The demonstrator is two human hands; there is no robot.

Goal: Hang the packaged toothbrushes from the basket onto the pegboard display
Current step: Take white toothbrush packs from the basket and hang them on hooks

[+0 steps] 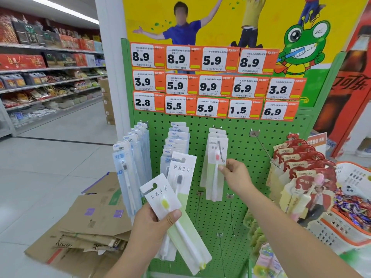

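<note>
My left hand (154, 223) grips two packaged toothbrushes fanned out in front of the green pegboard (239, 137): a yellow-bristled pack (160, 195) in front and a dark-bristled pack (180, 169) behind it. My right hand (234, 175) pinches the edge of a pink-bristled pack (215, 169) that hangs at the front of a metal peg (220, 151) with several like packs behind it. An orange and white basket (353, 233) stands at the lower right.
Blue toothbrush packs (130, 167) hang on the left pegs and red carded packs (303, 165) on the right. An empty peg (265, 149) juts out between them. Flattened cardboard (96, 217) lies on the floor at left. Price tags (210, 85) cover the board's top.
</note>
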